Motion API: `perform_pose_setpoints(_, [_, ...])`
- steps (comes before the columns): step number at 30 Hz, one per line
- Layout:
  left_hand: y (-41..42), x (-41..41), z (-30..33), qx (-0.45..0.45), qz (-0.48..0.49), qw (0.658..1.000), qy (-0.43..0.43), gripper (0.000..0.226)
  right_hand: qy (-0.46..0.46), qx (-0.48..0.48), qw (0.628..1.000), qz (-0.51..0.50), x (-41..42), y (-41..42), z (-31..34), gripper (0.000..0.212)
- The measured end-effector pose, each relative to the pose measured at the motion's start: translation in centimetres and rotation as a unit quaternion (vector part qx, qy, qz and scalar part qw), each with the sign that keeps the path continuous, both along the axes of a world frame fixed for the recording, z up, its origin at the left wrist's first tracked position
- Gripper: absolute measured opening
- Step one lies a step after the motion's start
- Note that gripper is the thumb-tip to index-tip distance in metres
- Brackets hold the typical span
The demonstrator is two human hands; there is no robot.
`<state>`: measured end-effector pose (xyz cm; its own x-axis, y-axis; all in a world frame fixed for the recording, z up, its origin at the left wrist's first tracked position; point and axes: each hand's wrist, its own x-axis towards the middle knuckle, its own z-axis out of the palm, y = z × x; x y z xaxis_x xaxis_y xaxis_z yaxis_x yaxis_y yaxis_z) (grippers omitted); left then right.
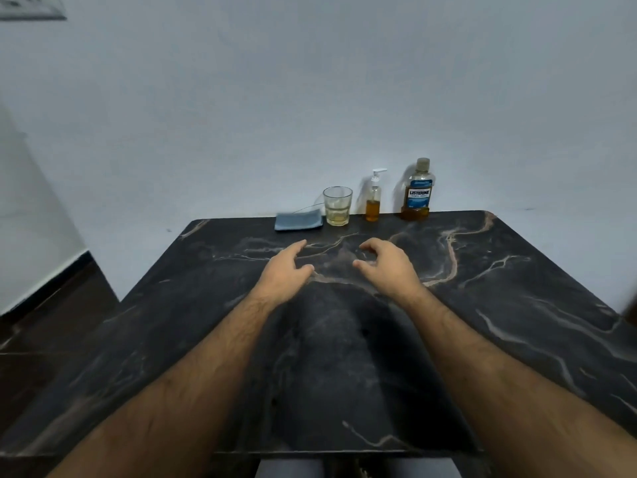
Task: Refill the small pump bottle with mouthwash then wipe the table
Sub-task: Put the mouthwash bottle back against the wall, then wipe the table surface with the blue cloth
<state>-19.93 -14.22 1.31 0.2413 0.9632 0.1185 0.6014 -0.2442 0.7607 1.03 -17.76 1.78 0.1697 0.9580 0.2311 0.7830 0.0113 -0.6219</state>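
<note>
A small clear pump bottle (373, 200) with a white pump and some amber liquid stands at the far edge of the dark marble table (172, 322). To its right stands a capped mouthwash bottle (417, 191) with a blue label, amber liquid low inside. A folded blue-grey cloth (298, 220) lies at the far edge, left of the glass. My left hand (286, 269) hovers over the middle of the table with relaxed fingers, holding nothing. Beside it, my right hand (386, 263) has loosely curled fingers and is also empty. Both hands are well short of the bottles.
A clear drinking glass (337, 205) with a little pale liquid stands between the cloth and the pump bottle. A white wall rises right behind the table's far edge. Dark floor shows on the left.
</note>
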Motion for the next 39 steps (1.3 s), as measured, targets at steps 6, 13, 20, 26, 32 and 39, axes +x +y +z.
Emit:
perform_pose_setpoints(6, [0.9,-4.1,-1.0,-0.026,0.040,0.998,-0.052,0.063,-0.021,-0.045,0.999,0.019,-3.2,1.3,-0.8,0.042])
perform_pose_setpoints(13, [6.7,-5.8,-1.7,-0.037,0.086,0.991,-0.096,0.060,0.063,-0.050,0.997,-0.012,-3.6,7.7,-0.8,0.036])
perform_pose_setpoints(20, [15.9,-5.1,-2.9,-0.041,0.106,0.986,-0.124,0.058,0.192,-0.062,0.978,-0.056,-3.3,17.3,-2.0,0.034])
perform_pose_setpoints(26, [23.1,-3.7,-4.6,-0.061,0.142,0.981,-0.118,0.053,0.325,-0.129,0.931,-0.104,-4.0,23.9,-3.9,0.024])
perform_pose_setpoints(32, [27.5,-1.7,-4.4,-0.052,0.196,0.978,0.045,0.039,0.272,-0.135,0.945,-0.121,-5.7,28.2,-5.7,0.031])
perform_pose_setpoints(39, [27.3,-1.4,-4.1,-0.110,0.227,0.968,-0.003,0.023,0.270,-0.143,0.947,-0.104,-6.6,27.0,-4.4,0.021])
